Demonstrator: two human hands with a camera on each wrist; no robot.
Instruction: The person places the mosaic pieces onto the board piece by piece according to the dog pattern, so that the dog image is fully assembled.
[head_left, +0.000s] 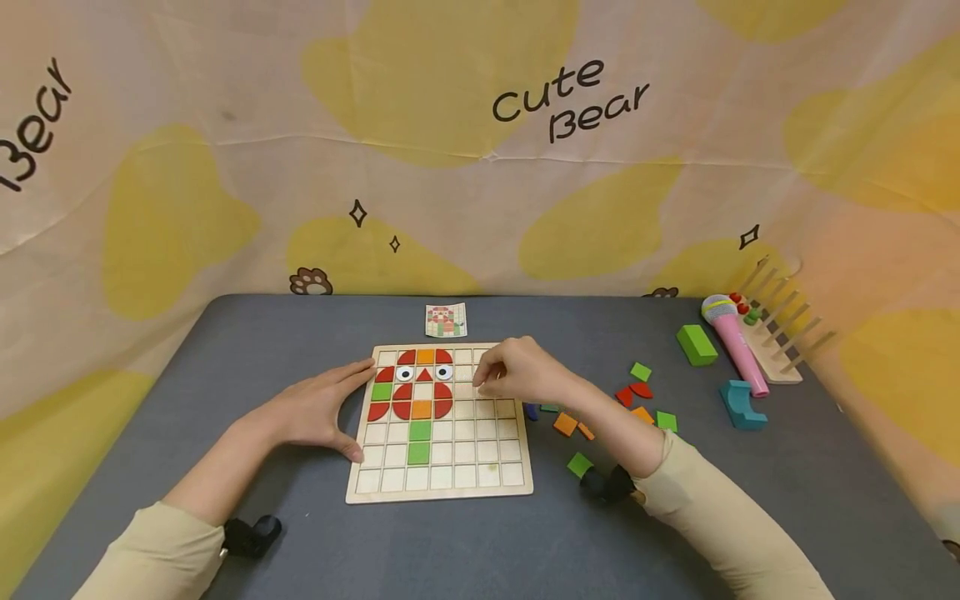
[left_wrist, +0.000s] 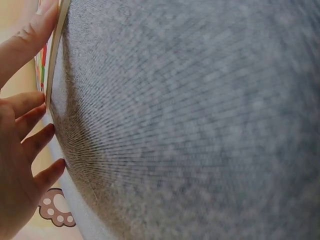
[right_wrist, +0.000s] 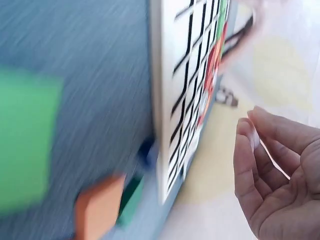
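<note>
A wooden grid board lies on the table, with red, orange and green tiles and two eye pieces set in its upper left part. My left hand rests at the board's left edge, fingers spread and thumb near the lower corner. Over the upper right squares is my right hand, its thumb and fingertips pinched together. In the right wrist view a small pale piece shows between those fingertips, mostly hidden by them. A small picture card lies behind the board.
Loose green, red and orange tiles lie right of the board, some partly under my right forearm. Farther right are a green block, a pink toy microphone, a teal arch block and a pegged wooden stand.
</note>
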